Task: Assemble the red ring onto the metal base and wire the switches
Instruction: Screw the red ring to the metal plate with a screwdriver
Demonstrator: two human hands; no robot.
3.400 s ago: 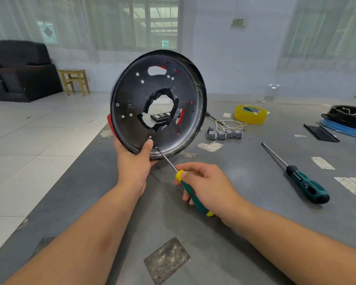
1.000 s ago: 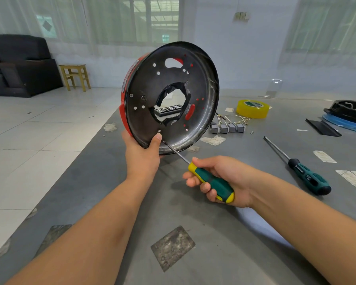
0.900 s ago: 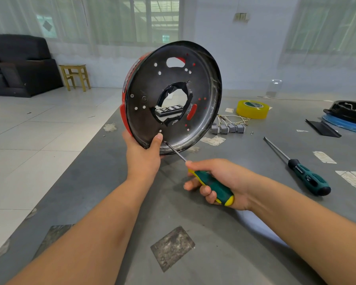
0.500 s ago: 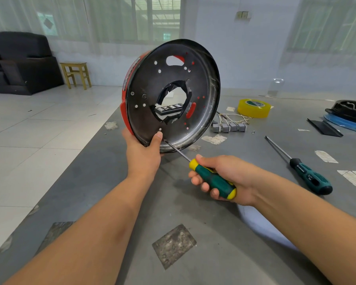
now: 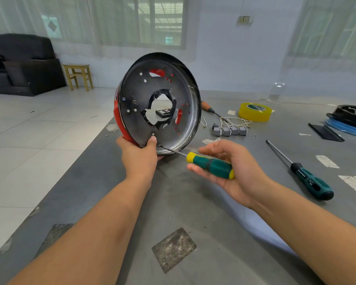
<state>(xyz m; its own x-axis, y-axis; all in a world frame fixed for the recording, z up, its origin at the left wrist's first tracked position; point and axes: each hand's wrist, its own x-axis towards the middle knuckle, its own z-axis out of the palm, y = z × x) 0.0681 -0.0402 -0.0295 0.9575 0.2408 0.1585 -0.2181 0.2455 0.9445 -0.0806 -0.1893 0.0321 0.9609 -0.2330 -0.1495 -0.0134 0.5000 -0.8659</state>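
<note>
My left hand [image 5: 139, 155] grips the bottom rim of the round black metal base [image 5: 186, 93] and holds it upright on edge above the table. The red ring [image 5: 119, 122] sits on its far side, showing along the left edge and through the holes. A green and yellow screwdriver [image 5: 212, 166] has its tip against a hole near the base's lower rim, beside my left thumb. Its handle lies across the straightened fingers of my right hand [image 5: 236, 169], palm up, thumb lifted off it. Several grey switches [image 5: 229, 130] with wires lie on the table behind.
A second green screwdriver [image 5: 310, 179] lies at the right. A yellow tape roll [image 5: 254, 112], an orange-handled tool [image 5: 207, 106], a black strip [image 5: 325, 131] and a black-and-blue assembly [image 5: 349, 117] sit farther back. The table's left edge [image 5: 76, 161] runs diagonally by the tiled floor.
My right hand has loosened from a closed grip on the screwdriver handle to straightened fingers with the handle lying on them. The base has stayed upright in my left hand.
</note>
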